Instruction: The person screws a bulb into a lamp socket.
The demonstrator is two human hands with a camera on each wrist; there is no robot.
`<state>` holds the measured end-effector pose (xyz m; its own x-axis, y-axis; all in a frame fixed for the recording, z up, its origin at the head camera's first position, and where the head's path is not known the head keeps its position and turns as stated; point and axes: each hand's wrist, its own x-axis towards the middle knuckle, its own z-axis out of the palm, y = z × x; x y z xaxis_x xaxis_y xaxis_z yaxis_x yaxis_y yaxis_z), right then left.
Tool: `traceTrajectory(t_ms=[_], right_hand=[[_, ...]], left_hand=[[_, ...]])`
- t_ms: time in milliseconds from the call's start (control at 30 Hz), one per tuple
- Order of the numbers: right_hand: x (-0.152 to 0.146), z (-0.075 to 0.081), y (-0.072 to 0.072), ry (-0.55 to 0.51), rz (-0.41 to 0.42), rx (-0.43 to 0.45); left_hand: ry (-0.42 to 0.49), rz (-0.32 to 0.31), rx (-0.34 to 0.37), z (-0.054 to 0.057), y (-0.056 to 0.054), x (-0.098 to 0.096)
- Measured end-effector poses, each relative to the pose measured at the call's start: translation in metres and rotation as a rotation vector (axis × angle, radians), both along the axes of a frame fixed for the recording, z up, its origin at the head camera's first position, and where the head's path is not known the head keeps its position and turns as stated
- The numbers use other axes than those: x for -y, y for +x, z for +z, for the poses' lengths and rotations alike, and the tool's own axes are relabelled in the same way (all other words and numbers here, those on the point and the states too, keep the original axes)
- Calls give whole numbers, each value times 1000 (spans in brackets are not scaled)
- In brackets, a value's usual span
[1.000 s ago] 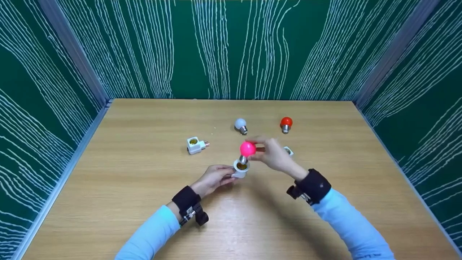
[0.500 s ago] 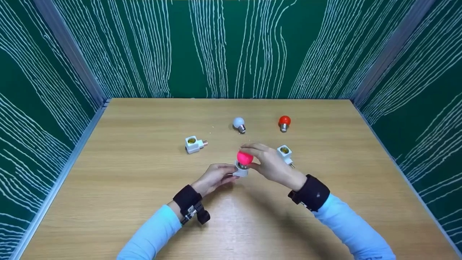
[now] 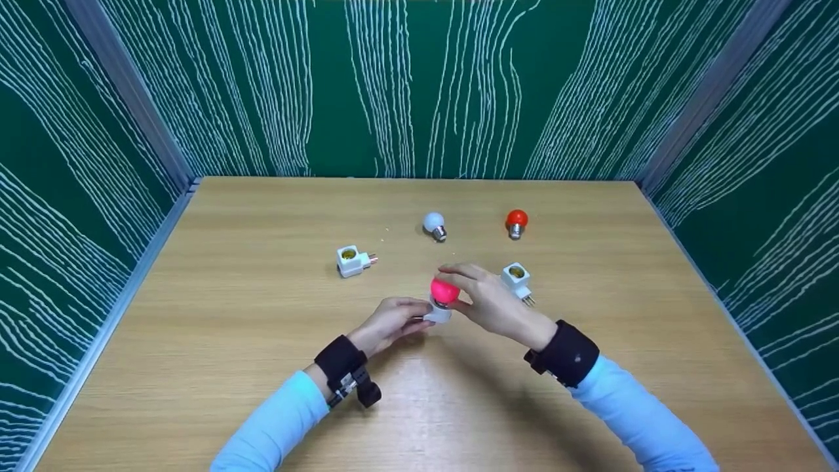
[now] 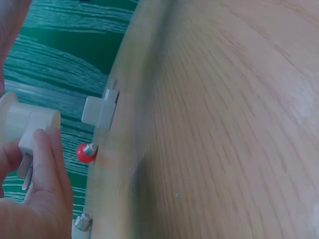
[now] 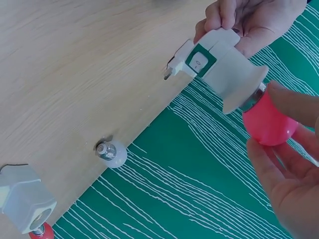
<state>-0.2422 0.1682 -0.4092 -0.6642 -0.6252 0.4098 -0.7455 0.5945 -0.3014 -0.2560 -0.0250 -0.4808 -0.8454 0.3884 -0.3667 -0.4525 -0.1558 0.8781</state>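
Observation:
My left hand (image 3: pixel 392 324) pinches a white round plug-in lamp socket (image 5: pixel 227 69) by its lower part, with the metal pins beside the fingers in the left wrist view. A pink light bulb (image 5: pixel 269 119) sits with its metal base partly inside the socket's flared mouth; a strip of metal still shows. My right hand (image 3: pixel 495 301) holds the bulb's globe between thumb and fingers. A switch (image 5: pixel 198 61) in a green frame shows on the socket's side in the right wrist view. Both hands are above the table, and the socket is held upright in the head view.
On the wooden table (image 3: pixel 229 295) lie a white bulb (image 3: pixel 434 225) and a red bulb (image 3: pixel 516 223) at the back. One square white socket (image 3: pixel 352 262) is left of the hands. Another square socket (image 3: pixel 516 278) lies just behind the right hand. Green patterned walls enclose the table.
The right hand has lowered the pink bulb from above the socket into its mouth. Most of the metal base has gone out of sight. The left hand keeps its grip on the socket.

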Motion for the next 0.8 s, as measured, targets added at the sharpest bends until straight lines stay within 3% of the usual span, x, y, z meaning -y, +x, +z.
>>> traceTrajectory(t_ms=[100, 300, 367, 567, 800], right_hand=[[0, 1, 1, -23, -10, 75], [-4, 7, -3, -237, 20, 456], [-6, 8, -4, -269, 49, 532], [-8, 9, -6, -236, 105, 617], [-8, 6, -6, -261, 115, 592]], left_hand=[[9, 1, -9, -1, 1, 0], [14, 18, -11, -2, 1, -1], [9, 17, -8, -1, 2, -1], [10, 12, -8, 2, 3, 0], [26, 11, 6, 1, 3, -1]])
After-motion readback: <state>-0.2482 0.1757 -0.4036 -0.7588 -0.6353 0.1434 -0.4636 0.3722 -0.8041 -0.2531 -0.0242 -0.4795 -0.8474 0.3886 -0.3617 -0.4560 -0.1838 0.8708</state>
